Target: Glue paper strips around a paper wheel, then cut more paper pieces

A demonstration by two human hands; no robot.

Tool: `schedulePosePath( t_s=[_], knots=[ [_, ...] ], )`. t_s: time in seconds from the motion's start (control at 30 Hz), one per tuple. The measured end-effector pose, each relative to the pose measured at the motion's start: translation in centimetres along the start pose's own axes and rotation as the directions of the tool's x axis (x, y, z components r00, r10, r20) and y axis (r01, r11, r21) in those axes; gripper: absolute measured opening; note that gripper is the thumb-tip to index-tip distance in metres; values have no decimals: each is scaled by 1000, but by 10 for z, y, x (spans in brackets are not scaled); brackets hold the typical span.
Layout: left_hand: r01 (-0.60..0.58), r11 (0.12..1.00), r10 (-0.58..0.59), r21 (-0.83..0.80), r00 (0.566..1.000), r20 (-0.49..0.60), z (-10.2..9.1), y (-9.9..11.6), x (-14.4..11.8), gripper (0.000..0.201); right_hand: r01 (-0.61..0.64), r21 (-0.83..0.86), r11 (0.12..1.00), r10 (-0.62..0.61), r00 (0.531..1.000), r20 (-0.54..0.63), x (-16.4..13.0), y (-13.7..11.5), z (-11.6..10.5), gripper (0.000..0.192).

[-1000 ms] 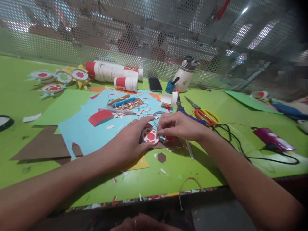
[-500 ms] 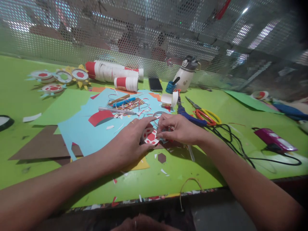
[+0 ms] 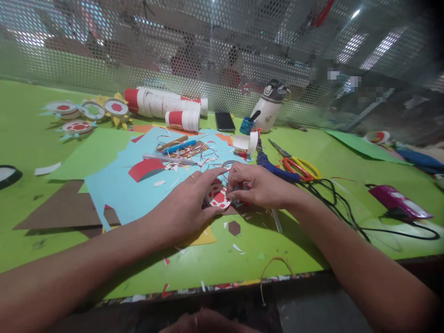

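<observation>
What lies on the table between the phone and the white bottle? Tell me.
In the head view, a small blue pot with a dark stick in it stands between the phone and the white bottle.

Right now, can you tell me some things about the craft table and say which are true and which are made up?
1. Both hands touch the round red and white paper disc. True.
2. The scissors lie on the blue paper. False: they lie on the green table, to the right of it.
3. A phone lies near the back mesh. True.
4. The right hand holds the scissors. False: its fingers pinch at the disc.
</observation>
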State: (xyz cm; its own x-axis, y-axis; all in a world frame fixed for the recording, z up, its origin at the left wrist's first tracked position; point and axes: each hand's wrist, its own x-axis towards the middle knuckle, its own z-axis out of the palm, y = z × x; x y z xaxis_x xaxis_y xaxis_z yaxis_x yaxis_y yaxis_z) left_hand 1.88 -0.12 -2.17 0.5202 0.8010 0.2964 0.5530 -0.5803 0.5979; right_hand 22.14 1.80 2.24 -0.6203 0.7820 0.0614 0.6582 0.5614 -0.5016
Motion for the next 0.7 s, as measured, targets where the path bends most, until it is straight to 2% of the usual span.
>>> schedulePosePath(
  t_s=[0.37,0.7],
  knots=[
    [1,1000,-1,10,1000,2,0,1,0,61,-14,1,1000,14,999,-45,0,0,1,12],
    [19,1000,-19,22,1000,16,-2,4,-1,62,2,49,999,2,997,-80,-12,0,-12,15]
  ],
)
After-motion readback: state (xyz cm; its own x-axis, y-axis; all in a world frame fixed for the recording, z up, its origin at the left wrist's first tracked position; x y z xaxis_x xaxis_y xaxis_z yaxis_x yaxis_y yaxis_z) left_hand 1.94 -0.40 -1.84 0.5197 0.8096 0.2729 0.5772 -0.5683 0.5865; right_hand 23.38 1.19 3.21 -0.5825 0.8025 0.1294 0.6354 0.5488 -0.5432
